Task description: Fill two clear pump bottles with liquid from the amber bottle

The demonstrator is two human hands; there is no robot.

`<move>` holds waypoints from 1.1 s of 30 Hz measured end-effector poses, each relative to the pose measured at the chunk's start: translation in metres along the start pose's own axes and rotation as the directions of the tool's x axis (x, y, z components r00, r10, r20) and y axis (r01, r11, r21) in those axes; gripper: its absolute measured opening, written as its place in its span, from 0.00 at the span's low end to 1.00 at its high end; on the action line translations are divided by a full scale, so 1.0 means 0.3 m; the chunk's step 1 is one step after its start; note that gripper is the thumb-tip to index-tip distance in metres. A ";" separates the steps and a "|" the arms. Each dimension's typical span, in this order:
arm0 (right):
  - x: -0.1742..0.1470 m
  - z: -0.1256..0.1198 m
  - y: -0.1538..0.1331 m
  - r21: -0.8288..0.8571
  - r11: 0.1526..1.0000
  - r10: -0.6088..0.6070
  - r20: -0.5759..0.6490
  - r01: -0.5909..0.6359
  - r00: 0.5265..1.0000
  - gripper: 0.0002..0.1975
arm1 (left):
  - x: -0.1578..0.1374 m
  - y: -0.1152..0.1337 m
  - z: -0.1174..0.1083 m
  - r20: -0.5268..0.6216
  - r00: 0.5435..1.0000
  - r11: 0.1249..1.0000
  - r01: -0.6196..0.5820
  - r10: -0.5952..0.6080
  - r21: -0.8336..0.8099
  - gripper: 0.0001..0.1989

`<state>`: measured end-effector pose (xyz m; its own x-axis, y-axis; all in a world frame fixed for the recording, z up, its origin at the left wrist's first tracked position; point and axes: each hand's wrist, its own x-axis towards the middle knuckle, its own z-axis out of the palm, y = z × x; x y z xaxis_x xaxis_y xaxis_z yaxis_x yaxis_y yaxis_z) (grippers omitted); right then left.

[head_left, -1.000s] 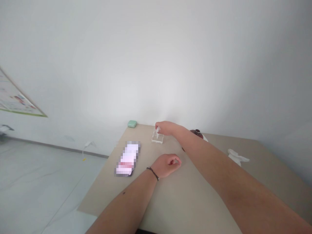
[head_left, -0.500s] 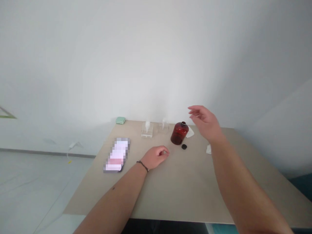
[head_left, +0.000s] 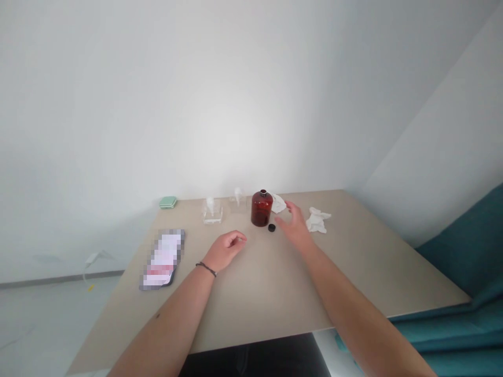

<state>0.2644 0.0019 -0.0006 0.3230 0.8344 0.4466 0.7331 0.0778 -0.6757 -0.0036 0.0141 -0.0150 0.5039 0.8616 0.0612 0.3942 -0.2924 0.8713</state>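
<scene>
My left hand (head_left: 225, 250), with a dark band at the wrist, rests on the table. Its fingers are loosely curled in, the thumb tip close to the index finger, and nothing shows in them. My right hand (head_left: 295, 226) is open, thumb and fingers apart, to the right of a small black cap (head_left: 271, 228) and holding nothing. Its fingertips are near a white tissue (head_left: 278, 203). A dark red-brown bottle (head_left: 261, 209) stands upright and uncapped just left of the tissue. The cap lies by the bottle's base.
Two clear dispensers with white pump tops, one at the left (head_left: 212, 213) and one further back (head_left: 238, 201), stand left of the bottle. A phone (head_left: 163, 259) and a green case (head_left: 168, 202) lie leftward. Another crumpled tissue (head_left: 316, 221) lies right. Table (head_left: 259, 293) meets a wall; teal curtain (head_left: 451, 324) hangs right.
My right hand has come down from above the table to beside the cap, uncovering the right-hand tissue. My left hand stays on the table. The whole view has swung to the right.
</scene>
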 end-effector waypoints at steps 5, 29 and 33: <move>0.055 0.149 -0.137 0.175 0.984 0.015 0.109 -0.034 0.994 0.56 | -0.004 0.004 0.000 -0.033 0.999 1.000 -0.017 0.016 -0.026 0.12; -0.091 0.010 -0.287 0.509 0.830 -0.435 0.331 0.229 0.838 0.32 | -0.047 0.024 -0.001 -0.265 0.944 0.821 -0.305 0.195 -0.482 0.40; 0.042 -0.093 -0.055 -0.135 0.976 -0.159 0.081 0.169 0.984 0.20 | -0.038 0.012 0.001 -0.340 0.929 0.765 -0.325 0.148 -0.556 0.41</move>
<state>0.2731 -0.0040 0.0325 0.1526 0.8527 0.4996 0.8513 0.1433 -0.5047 -0.0076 0.0030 -0.0129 0.2653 0.8981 0.3507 -0.2889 -0.2730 0.9176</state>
